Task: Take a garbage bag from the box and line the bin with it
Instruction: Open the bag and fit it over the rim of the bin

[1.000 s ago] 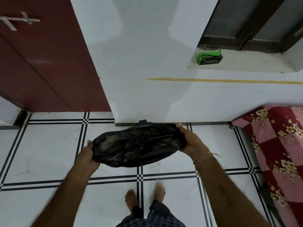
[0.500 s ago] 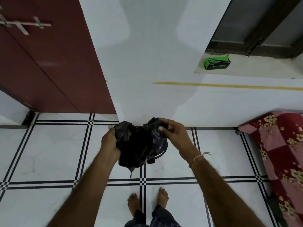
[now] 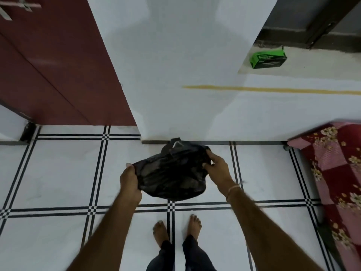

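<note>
A crumpled black garbage bag (image 3: 172, 177) hangs between my two hands, above the tiled floor in front of the white wall. My left hand (image 3: 130, 180) grips its left edge. My right hand (image 3: 216, 167) pinches its upper right edge. Behind the bag, a dark bin part (image 3: 174, 142) pokes up at the base of the wall; most of the bin is hidden by the bag. The green garbage bag box (image 3: 268, 58) lies on a ledge at the upper right, well away from both hands.
A dark red door (image 3: 48, 65) stands at the left. A bed with a red floral cover (image 3: 336, 173) fills the right edge. My bare feet (image 3: 176, 229) stand on white floor tiles with black lines (image 3: 58, 173), just below the bag.
The hands first came together and bunched the bag, then moved apart again, spreading it partly. The view has shifted slightly closer to the wall.
</note>
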